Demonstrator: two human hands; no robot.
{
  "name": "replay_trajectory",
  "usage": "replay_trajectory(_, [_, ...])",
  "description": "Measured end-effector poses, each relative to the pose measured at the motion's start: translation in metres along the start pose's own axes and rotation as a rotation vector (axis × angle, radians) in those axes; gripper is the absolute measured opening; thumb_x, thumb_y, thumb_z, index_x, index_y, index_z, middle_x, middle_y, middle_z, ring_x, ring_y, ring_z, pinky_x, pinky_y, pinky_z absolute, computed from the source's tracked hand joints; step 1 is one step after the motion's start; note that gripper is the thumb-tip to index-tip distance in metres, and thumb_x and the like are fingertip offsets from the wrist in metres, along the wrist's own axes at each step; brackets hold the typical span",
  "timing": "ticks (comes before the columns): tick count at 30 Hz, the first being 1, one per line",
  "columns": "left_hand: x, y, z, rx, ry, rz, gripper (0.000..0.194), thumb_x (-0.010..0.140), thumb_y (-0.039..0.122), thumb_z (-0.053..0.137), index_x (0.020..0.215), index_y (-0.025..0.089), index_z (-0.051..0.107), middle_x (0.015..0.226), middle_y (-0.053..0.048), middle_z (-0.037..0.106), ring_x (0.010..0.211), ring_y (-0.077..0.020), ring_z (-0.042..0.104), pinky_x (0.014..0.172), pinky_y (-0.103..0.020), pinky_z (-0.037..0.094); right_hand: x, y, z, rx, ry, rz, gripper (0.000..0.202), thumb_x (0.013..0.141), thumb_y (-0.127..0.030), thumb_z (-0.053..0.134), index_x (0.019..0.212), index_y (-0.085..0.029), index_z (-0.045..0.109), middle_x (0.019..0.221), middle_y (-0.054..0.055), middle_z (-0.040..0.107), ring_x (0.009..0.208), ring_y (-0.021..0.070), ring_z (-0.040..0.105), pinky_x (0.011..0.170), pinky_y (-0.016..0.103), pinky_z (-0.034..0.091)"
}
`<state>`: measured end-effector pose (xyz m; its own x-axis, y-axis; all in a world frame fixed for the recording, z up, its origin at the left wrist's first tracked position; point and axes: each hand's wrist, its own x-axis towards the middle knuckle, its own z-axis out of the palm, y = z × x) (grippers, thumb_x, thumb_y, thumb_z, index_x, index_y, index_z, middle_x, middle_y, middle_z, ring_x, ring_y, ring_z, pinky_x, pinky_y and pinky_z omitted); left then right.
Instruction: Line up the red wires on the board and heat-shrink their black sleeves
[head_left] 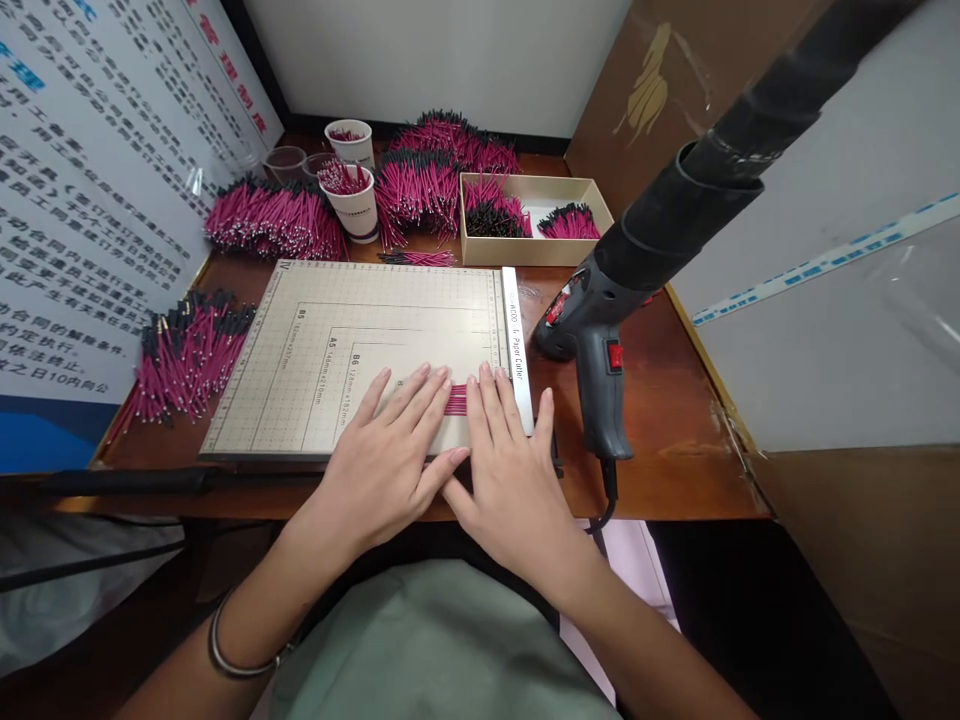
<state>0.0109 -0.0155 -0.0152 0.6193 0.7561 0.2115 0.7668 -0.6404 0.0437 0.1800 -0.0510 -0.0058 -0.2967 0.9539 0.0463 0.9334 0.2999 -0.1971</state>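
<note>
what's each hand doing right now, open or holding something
Left hand: open, palm down, fingers laid flat at the pink wires on the paper cutter.
Right hand: open, palm down, fingers flat at the same wires, nothing visibly gripped.

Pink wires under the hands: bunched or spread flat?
Spread flat: the pink wires lie side by side on the paper cutter, visible between left hand and right hand. Covered ends: cannot tell.

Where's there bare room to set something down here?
The beige gridded cutting board is bare beyond the left hand; so is the brown wooden desk between the black pistol-shaped tool and grey right wall. Crowded: the back, with pink black-tipped wires, white paper cups and a cream rectangular box.
</note>
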Motion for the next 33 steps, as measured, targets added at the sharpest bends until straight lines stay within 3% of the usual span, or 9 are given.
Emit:
replay_trajectory(5, [0.011, 0.009, 0.005, 0.004, 0.018, 0.061, 0.072, 0.113, 0.049, 0.015, 0.156, 0.001, 0.047, 0.161, -0.018, 0.048, 0.153, -0.0292, 0.046, 0.13, -0.052, 0.03, -0.017, 0.023, -0.011, 0.106, 0.176, 0.042, 0.07, 0.102, -0.028, 0.038, 0.169, -0.012, 0.024, 0.175, 0.012, 0.022, 0.166, 0.0283, 0.018, 0.133, 0.065, 0.016])
replay_trajectory(10, [0.028, 0.032, 0.013, 0.033, 0.022, 0.077, 0.077, 0.112, 0.049, 0.015, 0.153, -0.008, 0.047, 0.161, -0.027, 0.045, 0.153, -0.0341, 0.045, 0.127, -0.049, 0.036, -0.027, 0.043, -0.005, 0.275, 0.379, 0.143, 0.059, 0.105, -0.031, 0.043, 0.161, -0.014, 0.038, 0.166, 0.014, 0.043, 0.158, 0.0232, 0.039, 0.13, 0.053, 0.037])
replay_trajectory(13, [0.034, 0.046, 0.016, 0.005, -0.009, 0.027, 0.072, 0.112, 0.045, 0.018, 0.155, -0.006, 0.044, 0.164, -0.025, 0.04, 0.155, -0.034, 0.041, 0.127, -0.05, 0.036, -0.024, 0.049, -0.003, 0.347, 0.433, 0.162, 0.054, 0.104, -0.031, 0.046, 0.154, -0.01, 0.047, 0.162, 0.016, 0.048, 0.156, 0.0213, 0.043, 0.126, 0.044, 0.045])
replay_trajectory(18, [0.029, 0.047, 0.017, -0.017, 0.0, -0.029, 0.066, 0.112, 0.041, 0.021, 0.157, 0.0, 0.045, 0.166, -0.02, 0.041, 0.156, -0.0287, 0.042, 0.128, -0.045, 0.037, 0.005, 0.064, -0.022, 0.401, 0.28, 0.109, 0.059, 0.104, -0.037, 0.044, 0.154, -0.007, 0.047, 0.165, 0.016, 0.043, 0.157, 0.0224, 0.041, 0.13, 0.045, 0.041])
replay_trajectory(21, [0.023, 0.028, 0.014, -0.019, -0.008, -0.066, 0.067, 0.113, 0.043, 0.018, 0.157, 0.0, 0.045, 0.166, -0.019, 0.04, 0.155, -0.0283, 0.043, 0.127, -0.045, 0.039, 0.028, 0.074, -0.038, 0.412, 0.198, 0.074, 0.062, 0.104, -0.04, 0.045, 0.157, -0.009, 0.044, 0.171, 0.015, 0.033, 0.161, 0.0236, 0.034, 0.133, 0.047, 0.034])
replay_trajectory(24, [0.021, 0.006, 0.009, -0.018, -0.067, -0.135, 0.069, 0.112, 0.044, 0.018, 0.158, -0.003, 0.042, 0.167, -0.02, 0.037, 0.157, -0.0301, 0.039, 0.129, -0.048, 0.037, 0.044, 0.074, -0.045, 0.448, 0.158, 0.138, 0.064, 0.103, -0.041, 0.045, 0.159, -0.01, 0.043, 0.172, 0.015, 0.03, 0.162, 0.0254, 0.03, 0.134, 0.05, 0.03])
replay_trajectory(29, [0.036, -0.01, 0.0, -0.039, -0.254, -0.158, 0.069, 0.112, 0.043, 0.025, 0.164, -0.002, 0.03, 0.172, -0.018, 0.024, 0.162, -0.0286, 0.026, 0.133, -0.047, 0.028, 0.056, 0.06, -0.035, 0.607, 0.101, 0.232, 0.067, 0.101, -0.047, 0.047, 0.159, -0.012, 0.044, 0.173, 0.014, 0.026, 0.165, 0.0279, 0.023, 0.136, 0.055, 0.022])
replay_trajectory(33, [0.051, -0.011, -0.002, -0.046, -0.321, -0.161, 0.067, 0.111, 0.039, 0.028, 0.166, 0.0, 0.025, 0.174, -0.016, 0.018, 0.163, -0.0281, 0.02, 0.135, -0.047, 0.022, 0.067, 0.057, -0.02, 0.639, 0.075, 0.268, 0.066, 0.1, -0.044, 0.046, 0.158, -0.013, 0.046, 0.172, 0.016, 0.03, 0.164, 0.028, 0.026, 0.136, 0.054, 0.022])
